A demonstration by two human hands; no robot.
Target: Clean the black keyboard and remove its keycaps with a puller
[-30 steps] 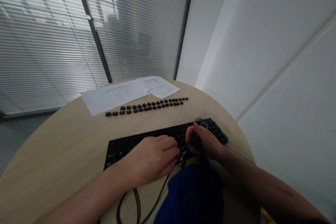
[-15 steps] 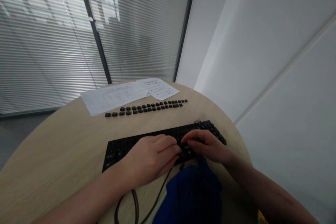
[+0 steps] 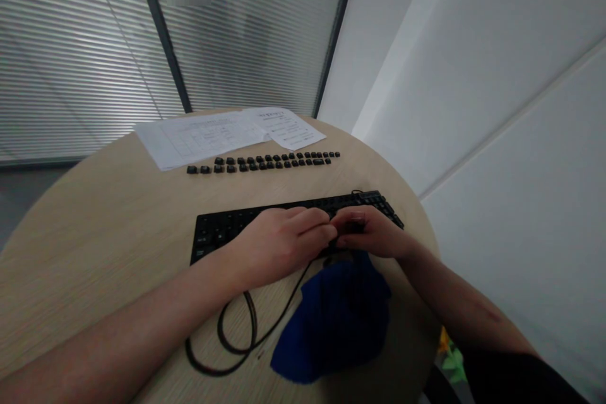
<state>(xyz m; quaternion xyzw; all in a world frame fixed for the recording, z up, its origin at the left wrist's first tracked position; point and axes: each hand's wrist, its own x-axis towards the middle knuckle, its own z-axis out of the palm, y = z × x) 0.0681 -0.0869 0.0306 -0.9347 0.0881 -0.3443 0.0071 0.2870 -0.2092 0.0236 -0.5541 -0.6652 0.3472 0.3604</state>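
Observation:
A black keyboard (image 3: 213,227) lies on the round wooden table, and both hands cover its middle. My left hand (image 3: 286,243) rests over the keys with its fingers pressed together and bent. Its fingertips meet those of my right hand (image 3: 374,230), whose thumb and index finger are curled towards each other. Whatever is between the fingertips of either hand is hidden. Beyond the keyboard, loose black keycaps (image 3: 254,166) stand in two rows. A crumpled blue cloth (image 3: 331,322) lies just below the hands.
Printed papers (image 3: 189,139) lie at the table's far side, behind the keycaps. A black cable (image 3: 254,322) loops on the table (image 3: 95,252) left of the cloth. A white wall (image 3: 497,139) rises on the right; blinds (image 3: 71,63) cover the window.
The view has tilted down, so the table things sit higher in the picture. My right hand's fingertips have come up against my left hand's; a small gap was between them before.

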